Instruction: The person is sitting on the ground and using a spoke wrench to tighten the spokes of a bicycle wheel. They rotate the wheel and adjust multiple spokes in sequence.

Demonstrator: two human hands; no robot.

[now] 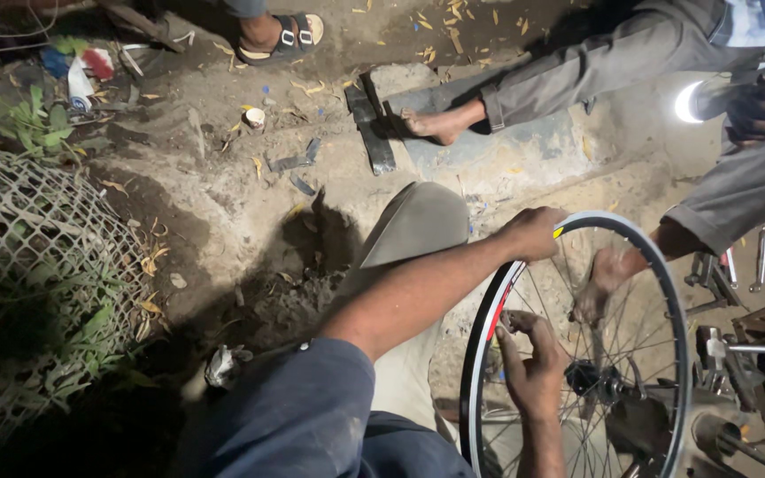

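Wheel work is what we have in hand: one bicycle wheel [577, 354] stands upright on the dirt ground [223, 204] just in front of our knee, its silver rim carrying red and yellow marks. Our left hand [535, 232] is closed over the top of the rim, steadying it. Our right hand [533, 367] reaches in among the spokes [639, 354], fingers curled near the rim's inner edge; whether they pinch a spoke or a small tool we cannot tell in this dim light. We judge this a spoke-by-spoke check or adjustment, and the next move seems to call for a firm hold on the rim while the wheel is turned a little.

Counting outward: one hub [597, 382], two of our own hands, and one other person seated opposite with two bare feet [436, 124] showing. One sandalled foot [281, 37] of a further person shows at the top. One lit lamp [688, 102] glows at the right, and one wire mesh fence [37, 265] runs along the left.
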